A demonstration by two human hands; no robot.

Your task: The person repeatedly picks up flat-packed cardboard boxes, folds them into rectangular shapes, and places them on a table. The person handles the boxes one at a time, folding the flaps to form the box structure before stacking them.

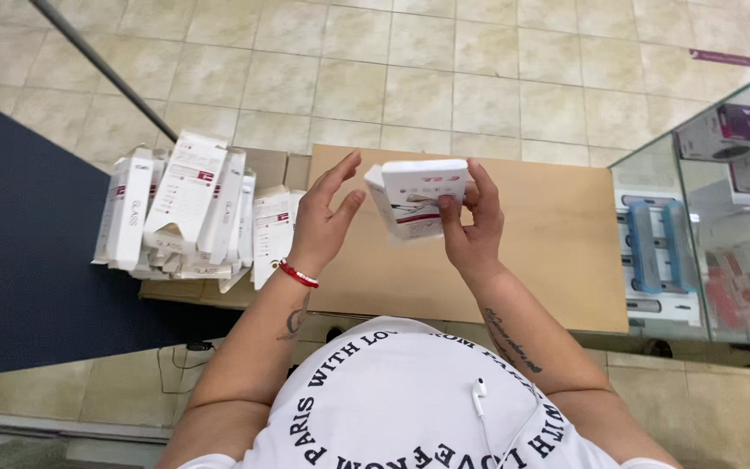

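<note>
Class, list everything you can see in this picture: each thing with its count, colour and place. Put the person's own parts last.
Small box: one, white with red, held above the cardboard.
Flat cardboard sheet: one, tan, under the hands.
Pile of opened boxes: many, count unclear, white, on the left.
Mat: one, dark blue, far left.
Glass display case: one, right edge, boxed goods inside.
Floor tiles: beige.
Earbud: one, white, on the shirt.
Wristband: red, left wrist.
Left hand: open, beside the box.
Right hand: gripping the box.

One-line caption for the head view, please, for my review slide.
Right hand holds a small white box above a brown cardboard carton; open left hand beside it, stack of white boxes at left.
</note>
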